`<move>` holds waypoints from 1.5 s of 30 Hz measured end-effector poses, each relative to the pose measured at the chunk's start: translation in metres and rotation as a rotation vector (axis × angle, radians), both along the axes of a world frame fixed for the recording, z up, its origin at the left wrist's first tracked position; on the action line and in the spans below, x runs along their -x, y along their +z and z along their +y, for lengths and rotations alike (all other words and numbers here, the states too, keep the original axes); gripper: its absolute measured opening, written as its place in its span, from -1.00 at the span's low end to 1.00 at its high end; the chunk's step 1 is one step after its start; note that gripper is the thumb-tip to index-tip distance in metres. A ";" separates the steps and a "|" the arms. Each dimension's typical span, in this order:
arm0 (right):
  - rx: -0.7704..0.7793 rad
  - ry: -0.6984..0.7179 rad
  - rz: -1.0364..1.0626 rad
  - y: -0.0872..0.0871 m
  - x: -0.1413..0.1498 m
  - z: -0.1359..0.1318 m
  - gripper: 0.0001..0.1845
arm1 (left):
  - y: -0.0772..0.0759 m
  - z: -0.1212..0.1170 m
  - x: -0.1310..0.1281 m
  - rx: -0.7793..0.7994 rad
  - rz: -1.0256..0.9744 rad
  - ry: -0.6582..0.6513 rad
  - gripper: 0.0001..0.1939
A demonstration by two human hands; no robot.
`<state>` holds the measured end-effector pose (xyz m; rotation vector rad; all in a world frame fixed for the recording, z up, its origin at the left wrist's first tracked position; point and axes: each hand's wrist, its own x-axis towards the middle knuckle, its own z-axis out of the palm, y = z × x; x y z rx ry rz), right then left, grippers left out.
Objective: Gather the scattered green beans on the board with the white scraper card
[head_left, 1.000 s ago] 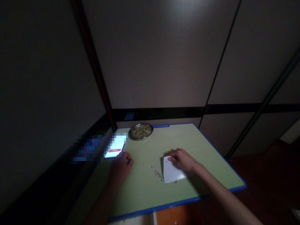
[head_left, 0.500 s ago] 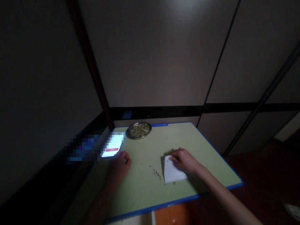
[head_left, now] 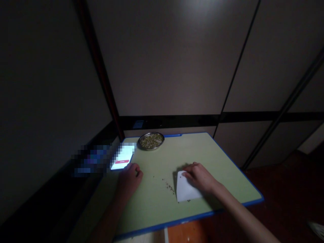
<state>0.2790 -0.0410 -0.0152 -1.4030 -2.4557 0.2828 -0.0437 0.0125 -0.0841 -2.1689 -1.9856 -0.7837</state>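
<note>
My right hand (head_left: 200, 176) pinches the top edge of a white piece of paper (head_left: 186, 189), which rests on the pale green tabletop (head_left: 149, 206). Part of the paper is hidden under that hand. Small dark bits (head_left: 170, 187), perhaps seeds, lie scattered just left of the paper, and a few more show by its lower edge. On the left side, my left hand (head_left: 131, 175) rests with its fingers curled closed by the near corner of a lit phone (head_left: 123, 159). Whether those fingers hold anything is hidden.
At the back stands a round metal dish (head_left: 151, 141) with many small greenish-yellow pieces in it. A blue rim (head_left: 187, 220) edges the table. Behind rise dark cabinet panels (head_left: 172, 67), and an orange surface (head_left: 187, 232) sits below the near edge.
My right hand and the paper have shifted slightly toward me. My left hand stays closed by the phone.
</note>
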 end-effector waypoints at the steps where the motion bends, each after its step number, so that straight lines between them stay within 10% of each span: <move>1: 0.000 -0.002 0.004 -0.001 0.000 -0.001 -0.62 | 0.001 0.000 0.000 -0.002 -0.003 -0.003 -0.95; 45: -0.037 -0.092 0.034 -0.009 0.009 -0.036 -0.61 | -0.005 0.001 0.002 -0.050 0.003 -0.021 -0.95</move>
